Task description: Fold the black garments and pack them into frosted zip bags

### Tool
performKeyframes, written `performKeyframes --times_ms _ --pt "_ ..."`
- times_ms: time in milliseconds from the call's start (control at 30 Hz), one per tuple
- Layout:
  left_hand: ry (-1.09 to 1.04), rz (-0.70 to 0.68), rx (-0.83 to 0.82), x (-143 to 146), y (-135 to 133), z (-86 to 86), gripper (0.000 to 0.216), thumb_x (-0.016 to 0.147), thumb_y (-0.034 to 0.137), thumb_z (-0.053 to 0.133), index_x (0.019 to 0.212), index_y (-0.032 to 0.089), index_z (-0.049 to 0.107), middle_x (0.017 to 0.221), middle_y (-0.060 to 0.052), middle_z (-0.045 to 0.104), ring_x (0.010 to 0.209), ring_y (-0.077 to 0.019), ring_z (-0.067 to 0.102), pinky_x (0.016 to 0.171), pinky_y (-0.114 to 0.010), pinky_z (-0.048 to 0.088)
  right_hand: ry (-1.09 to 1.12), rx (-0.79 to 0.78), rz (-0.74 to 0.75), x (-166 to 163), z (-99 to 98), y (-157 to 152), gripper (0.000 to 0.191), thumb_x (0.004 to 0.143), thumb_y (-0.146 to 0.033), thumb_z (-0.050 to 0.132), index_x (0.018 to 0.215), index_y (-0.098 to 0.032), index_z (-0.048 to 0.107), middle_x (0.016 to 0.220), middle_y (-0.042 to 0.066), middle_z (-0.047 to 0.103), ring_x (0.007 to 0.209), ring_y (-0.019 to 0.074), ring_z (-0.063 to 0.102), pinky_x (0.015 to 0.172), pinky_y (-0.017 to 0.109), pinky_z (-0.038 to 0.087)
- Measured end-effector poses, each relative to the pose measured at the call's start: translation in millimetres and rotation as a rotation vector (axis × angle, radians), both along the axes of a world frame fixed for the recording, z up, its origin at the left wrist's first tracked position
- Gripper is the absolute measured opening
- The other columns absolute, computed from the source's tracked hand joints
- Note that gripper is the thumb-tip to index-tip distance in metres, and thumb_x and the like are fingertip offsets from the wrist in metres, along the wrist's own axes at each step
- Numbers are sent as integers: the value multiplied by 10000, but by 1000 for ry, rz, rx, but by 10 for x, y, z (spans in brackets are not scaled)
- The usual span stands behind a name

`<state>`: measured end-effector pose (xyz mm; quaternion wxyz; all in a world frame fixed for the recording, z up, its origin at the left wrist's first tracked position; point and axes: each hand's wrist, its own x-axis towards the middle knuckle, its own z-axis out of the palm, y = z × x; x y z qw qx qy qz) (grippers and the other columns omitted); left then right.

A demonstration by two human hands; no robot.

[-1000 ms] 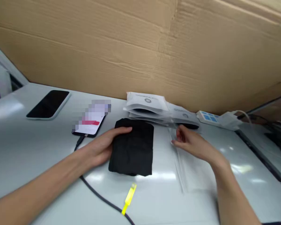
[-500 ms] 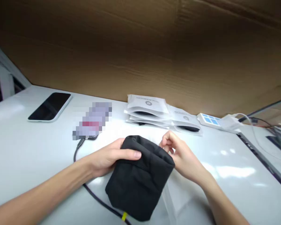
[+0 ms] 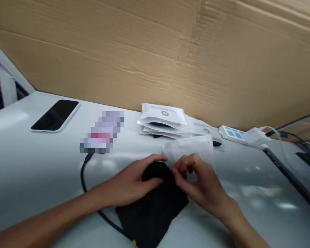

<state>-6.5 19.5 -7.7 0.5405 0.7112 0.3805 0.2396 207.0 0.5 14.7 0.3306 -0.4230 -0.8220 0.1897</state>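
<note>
My left hand (image 3: 130,181) grips the top end of a folded black cloth (image 3: 152,210) that lies on the white table (image 3: 28,165) near its front edge. My right hand (image 3: 198,181) is closed in a pinch on the mouth of a clear plastic bag (image 3: 189,150), held right against the cloth's top end. The bag's mouth stands up behind my fingers. Whether the cloth has entered the bag is hidden by my hands.
A stack of packed white bags (image 3: 162,120) lies at the back by the cardboard wall (image 3: 155,51). A dark phone (image 3: 55,115) and a second phone (image 3: 102,132) with a black cable (image 3: 84,172) lie left. A white power strip (image 3: 235,134) and cables sit right.
My left hand lifted the black cloth off the table and brought it nearer and rightward. My right hand picked up the clear bag and raised its mouth to the cloth's end.
</note>
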Motion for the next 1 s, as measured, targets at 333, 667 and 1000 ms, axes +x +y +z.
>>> performKeyframes --times_ms 333,667,1000 --pt "101 -12 73 57 -55 34 282 840 229 551 1096 272 662 1046 -12 731 937 -245 659 844 -319 470 -212 55 48 -57 19 -12 137 828 -115 517 817 -231 445 680 -30 560 593 131 524 545 247 419" --pt "186 214 66 -101 109 31 346 755 231 619 1088 279 701 1080 4 730 1007 -262 645 884 -308 460 -345 -134 -27 -16 10 55 183 801 -93 518 850 -248 435 700 -36 583 593 148 547 538 259 401" --pt "-164 191 -415 -11 79 -4 254 780 413 678 849 173 627 840 -13 671 785 -191 613 695 -271 463 -158 14 -125 -134 -98 -13 128 844 -131 524 806 -235 462 689 -31 575 620 140 553 577 260 433"
